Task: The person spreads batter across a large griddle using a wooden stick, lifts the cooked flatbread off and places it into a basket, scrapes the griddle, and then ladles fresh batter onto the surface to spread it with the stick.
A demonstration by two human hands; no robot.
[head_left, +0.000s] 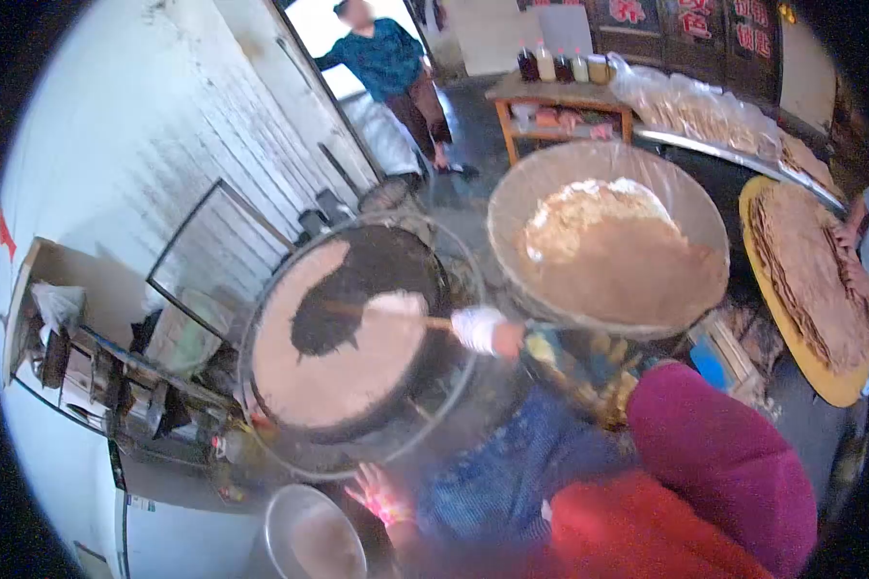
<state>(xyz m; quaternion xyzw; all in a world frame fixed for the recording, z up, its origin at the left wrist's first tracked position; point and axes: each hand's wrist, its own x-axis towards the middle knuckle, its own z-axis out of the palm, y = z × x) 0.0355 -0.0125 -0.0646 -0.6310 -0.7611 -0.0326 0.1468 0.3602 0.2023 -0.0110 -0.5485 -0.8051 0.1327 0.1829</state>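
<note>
Over the griddle at eight o'clock, a stick is gripped by the right hand's fingers — the left hand, fingers spread, is held near the bowl.

Glaring doorway, warped dark edges

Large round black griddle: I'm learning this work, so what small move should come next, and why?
Probably sweep the light-brown wooden stick across the pale, smooth batter towards the dark uncovered area of the griddle: batter curves around that gap, and the white-covered right hand holds the stick over it.
</note>
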